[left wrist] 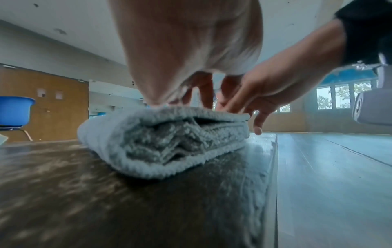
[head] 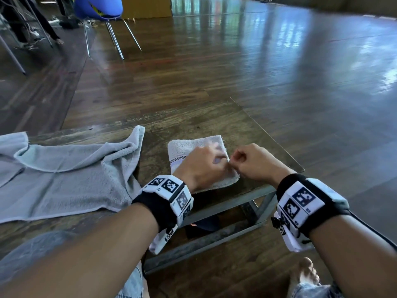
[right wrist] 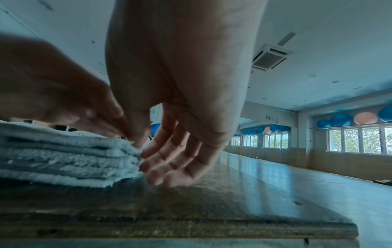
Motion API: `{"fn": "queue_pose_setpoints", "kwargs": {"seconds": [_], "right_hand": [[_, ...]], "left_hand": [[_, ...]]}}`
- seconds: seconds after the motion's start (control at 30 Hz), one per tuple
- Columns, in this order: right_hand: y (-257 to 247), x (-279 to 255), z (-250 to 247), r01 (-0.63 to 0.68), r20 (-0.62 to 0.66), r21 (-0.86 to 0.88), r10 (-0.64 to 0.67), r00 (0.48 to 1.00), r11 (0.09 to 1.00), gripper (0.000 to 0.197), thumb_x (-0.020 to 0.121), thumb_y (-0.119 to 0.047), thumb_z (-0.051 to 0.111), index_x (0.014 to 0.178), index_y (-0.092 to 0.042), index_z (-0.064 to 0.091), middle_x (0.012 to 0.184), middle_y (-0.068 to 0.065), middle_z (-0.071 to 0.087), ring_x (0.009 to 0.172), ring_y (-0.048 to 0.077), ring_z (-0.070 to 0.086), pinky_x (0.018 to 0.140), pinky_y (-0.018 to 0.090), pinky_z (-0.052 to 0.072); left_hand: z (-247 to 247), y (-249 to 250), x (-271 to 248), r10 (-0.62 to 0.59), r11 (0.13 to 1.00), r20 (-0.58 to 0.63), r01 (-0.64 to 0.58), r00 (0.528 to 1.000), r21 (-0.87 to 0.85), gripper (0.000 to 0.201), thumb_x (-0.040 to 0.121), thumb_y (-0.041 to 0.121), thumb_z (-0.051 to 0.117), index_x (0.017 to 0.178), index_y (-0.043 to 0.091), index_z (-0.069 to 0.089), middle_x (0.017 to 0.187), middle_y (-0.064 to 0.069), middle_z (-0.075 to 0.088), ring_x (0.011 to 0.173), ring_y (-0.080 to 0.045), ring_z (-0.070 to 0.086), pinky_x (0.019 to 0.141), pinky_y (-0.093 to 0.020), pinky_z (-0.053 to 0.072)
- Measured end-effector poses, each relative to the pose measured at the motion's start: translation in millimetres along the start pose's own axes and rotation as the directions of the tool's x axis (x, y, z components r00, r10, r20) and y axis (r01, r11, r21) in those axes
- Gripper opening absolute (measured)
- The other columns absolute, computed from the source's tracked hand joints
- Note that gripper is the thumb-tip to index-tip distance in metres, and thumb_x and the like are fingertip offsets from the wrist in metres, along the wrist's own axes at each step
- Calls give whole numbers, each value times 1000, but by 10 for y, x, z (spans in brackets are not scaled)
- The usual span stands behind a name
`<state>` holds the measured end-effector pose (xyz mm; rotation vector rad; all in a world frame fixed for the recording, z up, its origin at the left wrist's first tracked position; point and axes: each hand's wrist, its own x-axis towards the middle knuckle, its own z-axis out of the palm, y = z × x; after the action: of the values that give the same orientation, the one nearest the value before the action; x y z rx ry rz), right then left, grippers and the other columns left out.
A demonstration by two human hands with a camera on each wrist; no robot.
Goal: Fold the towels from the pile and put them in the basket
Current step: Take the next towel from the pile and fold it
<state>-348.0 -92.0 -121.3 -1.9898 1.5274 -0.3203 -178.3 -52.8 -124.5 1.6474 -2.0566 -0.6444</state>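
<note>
We see a small white terry towel (head: 194, 147), folded into a thick square, on the scuffed wooden bench (head: 214, 123), our left hand (head: 202, 164) pressing flat on it while our right hand (head: 255, 162) pinches its edge, a loose grey towel (head: 71, 175) rumpled beside.

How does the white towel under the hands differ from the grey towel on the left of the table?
The white towel is folded into a compact stacked square; the grey towel lies spread out and rumpled, unfolded. The white one looks far smaller as it lies than the grey one. The left hand rests on the white towel and the right hand is at its edge; nothing touches the grey. Both lie on the wooden table.
</note>
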Motion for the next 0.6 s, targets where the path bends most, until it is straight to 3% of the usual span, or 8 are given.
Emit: {"fn": "queue_pose_setpoints", "kwargs": {"seconds": [0.07,0.13,0.2,0.3,0.37,0.43,0.5,0.6], "right_hand": [[-32,-13,18,-17,-8,-104,17,1000,994,8,91,-32,63,85,-27,63,96,-1,67,89,20,64,78,36,55],[-105,-47,69,8,-117,-198,-32,993,980,6,90,-30,58,96,-29,59,107,-6,61,98,17,58,81,35,47],[-194,-74,146,126,-222,-283,-192,956,951,19,91,-27,54,110,-29,56,116,-10,56,108,16,51,81,34,39],[-329,-104,330,362,-159,-273,-413,897,891,29,96,-30,51,125,-24,53,132,-8,53,121,16,48,95,35,39],[-330,-111,495,406,-56,-245,-431,901,881,37,103,-34,44,137,-20,47,149,-4,45,137,18,41,111,35,34],[-272,-106,642,354,-4,-231,-364,931,906,54,107,-41,31,157,-20,27,167,-3,21,153,13,15,124,32,13],[-222,-71,704,252,-1,-218,-258,966,943,63,106,-49,23,162,-25,9,170,-9,2,154,5,-6,125,31,-3],[-202,1,729,144,11,-172,-144,989,975,65,104,-56,16,161,-29,1,168,-14,-9,152,1,-15,124,36,-6]], "left_hand": [[-34,-80,41,-149,942,-110,175,983,285,46,95,41,43,135,21,55,156,-20,31,148,-34,24,120,-52,21],[-38,-186,19,-380,840,-44,365,924,401,68,96,58,34,154,23,22,164,-20,-4,152,-36,-9,121,-56,-2],[2,-267,-9,-472,823,83,404,878,400,80,95,67,22,158,25,-7,162,-17,-23,148,-35,-26,118,-57,-14],[38,-317,-29,-406,844,176,294,897,448,77,97,59,20,155,25,-19,160,-12,-31,145,-32,-33,118,-58,-15],[35,-339,-44,-374,836,220,225,901,500,77,99,51,25,154,25,-22,160,-7,-34,145,-28,-35,119,-58,-11],[32,-389,-64,-344,857,237,201,908,474,77,100,50,28,154,27,-21,160,-1,-34,145,-23,-36,119,-58,-11],[18,-436,-70,-325,884,230,208,917,419,74,100,53,26,154,34,-20,160,4,-34,145,-19,-35,119,-57,-13],[12,-468,-39,-333,903,226,241,916,356,71,100,55,25,153,39,-20,160,9,-33,145,-15,-34,119,-56,-14]]}}
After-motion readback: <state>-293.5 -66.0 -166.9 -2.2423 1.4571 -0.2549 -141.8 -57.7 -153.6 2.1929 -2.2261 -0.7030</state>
